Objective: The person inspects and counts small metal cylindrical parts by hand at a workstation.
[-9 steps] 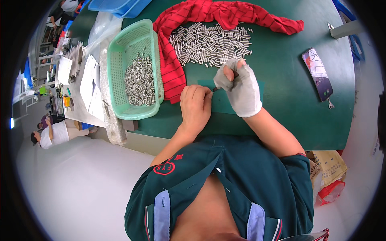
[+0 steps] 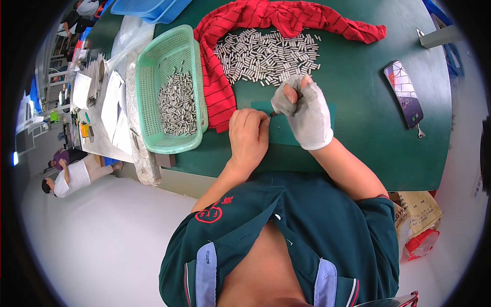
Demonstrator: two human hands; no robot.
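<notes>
With our gloved right hand (image 2: 305, 113), fingers bent tight, we are holding a thin dark piece (image 2: 274, 113), probably light and stiff, best gripped along its sides. Our left hand (image 2: 249, 134) is curling beside it, hold hidden. Beyond, metal pins (image 2: 266, 56) are lying, probably slippery.

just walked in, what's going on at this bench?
A seated-looking person works with both hands close together: the gloved right hand holds a slim dark object, its tip at the fingers of the bare left hand; what those fingers grip is hidden. Loose metal pins lie beyond, bordered by a red cloth. More sit in the green basket.
</notes>
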